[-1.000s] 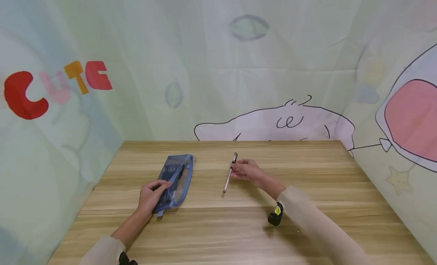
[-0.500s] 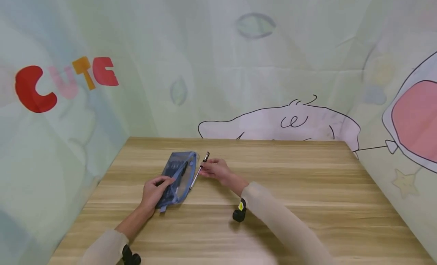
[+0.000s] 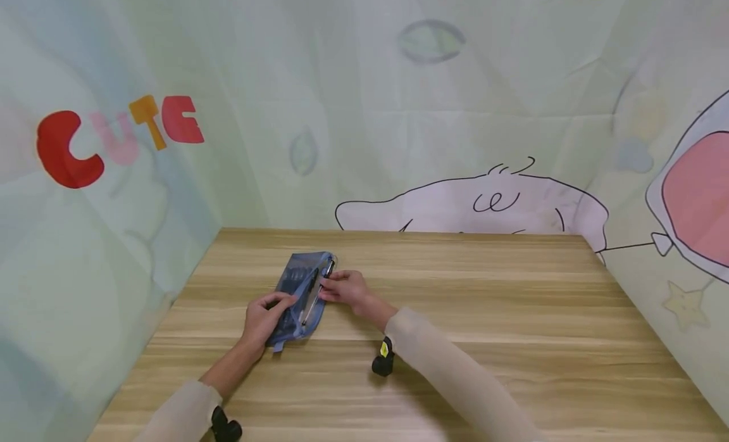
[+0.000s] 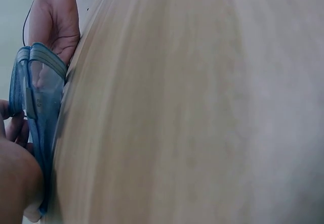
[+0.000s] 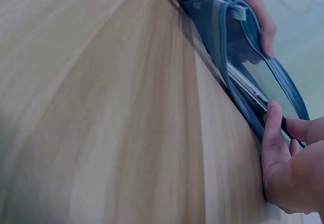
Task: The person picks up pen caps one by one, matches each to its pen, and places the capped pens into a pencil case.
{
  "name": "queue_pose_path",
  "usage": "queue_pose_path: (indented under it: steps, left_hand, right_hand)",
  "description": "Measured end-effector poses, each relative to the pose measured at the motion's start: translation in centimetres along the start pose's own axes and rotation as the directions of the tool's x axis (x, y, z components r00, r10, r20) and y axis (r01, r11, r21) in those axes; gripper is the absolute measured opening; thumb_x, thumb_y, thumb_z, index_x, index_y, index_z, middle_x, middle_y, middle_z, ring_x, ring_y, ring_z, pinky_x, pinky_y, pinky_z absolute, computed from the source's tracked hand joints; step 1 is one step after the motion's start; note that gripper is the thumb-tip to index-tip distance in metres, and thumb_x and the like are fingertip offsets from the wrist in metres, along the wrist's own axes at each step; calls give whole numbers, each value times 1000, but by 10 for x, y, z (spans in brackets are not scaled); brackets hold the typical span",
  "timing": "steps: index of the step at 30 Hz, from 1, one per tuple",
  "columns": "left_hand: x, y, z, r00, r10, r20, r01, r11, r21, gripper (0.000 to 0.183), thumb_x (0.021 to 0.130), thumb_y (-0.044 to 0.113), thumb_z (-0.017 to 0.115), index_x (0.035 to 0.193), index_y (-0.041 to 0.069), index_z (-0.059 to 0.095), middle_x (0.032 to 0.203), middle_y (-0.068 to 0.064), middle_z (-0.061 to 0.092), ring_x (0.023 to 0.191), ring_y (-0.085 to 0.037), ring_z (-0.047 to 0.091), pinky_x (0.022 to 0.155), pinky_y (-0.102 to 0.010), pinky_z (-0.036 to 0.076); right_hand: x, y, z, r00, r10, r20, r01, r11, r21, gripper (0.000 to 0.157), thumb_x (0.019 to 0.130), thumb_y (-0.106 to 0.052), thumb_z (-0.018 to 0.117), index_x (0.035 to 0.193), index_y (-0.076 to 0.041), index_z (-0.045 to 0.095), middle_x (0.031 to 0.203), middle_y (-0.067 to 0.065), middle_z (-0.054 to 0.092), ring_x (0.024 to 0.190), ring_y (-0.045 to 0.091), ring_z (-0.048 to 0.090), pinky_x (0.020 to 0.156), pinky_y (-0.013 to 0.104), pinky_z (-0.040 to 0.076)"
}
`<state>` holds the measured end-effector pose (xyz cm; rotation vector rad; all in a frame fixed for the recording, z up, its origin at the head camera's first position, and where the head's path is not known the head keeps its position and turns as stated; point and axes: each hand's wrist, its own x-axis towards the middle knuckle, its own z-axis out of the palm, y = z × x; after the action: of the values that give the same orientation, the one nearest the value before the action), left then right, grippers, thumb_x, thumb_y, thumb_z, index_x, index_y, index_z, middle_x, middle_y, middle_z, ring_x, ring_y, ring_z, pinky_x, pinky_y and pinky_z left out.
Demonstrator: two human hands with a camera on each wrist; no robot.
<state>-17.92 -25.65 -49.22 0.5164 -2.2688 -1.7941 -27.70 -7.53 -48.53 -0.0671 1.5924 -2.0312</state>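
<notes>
A blue see-through zip pencil case [image 3: 292, 272] lies on the wooden table with its zip side parted; several dark pens show through its wall. My left hand [image 3: 264, 316] pinches the upper flap of the case between thumb and fingers, lifting the opening. A clear-barrelled pen with a black cap [image 5: 246, 86] is pinched in my right hand [image 3: 346, 290] at its capped end. In the right wrist view, the pen's barrel lies inside the case's mouth while the fingertips are at the rim. The left wrist view shows the case [image 4: 46, 107] edge-on.
The wooden table [image 3: 455, 315] stretches right and towards me. A printed curtain [image 3: 364, 113] hangs along its back and sides. Black wrist cameras are strapped under both sleeves.
My right hand has carried the pen leftwards across the table into the mouth of the pencil case. My left hand keeps its pinch on the flap.
</notes>
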Motion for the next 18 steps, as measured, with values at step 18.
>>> queue_pose_path:
  steps: [18]
  left_hand:
    - [-2, 1, 0, 1000, -13, -5, 13, 1000, 3, 21, 89, 27, 80, 95, 7, 80, 89, 15, 72, 88, 1, 59, 78, -13, 47]
  right_hand:
    - [-3, 1, 8, 998, 33, 52, -28, 994, -105, 26, 97, 7, 62, 122, 14, 61, 100, 25, 74, 68, 11, 73, 75, 24, 63]
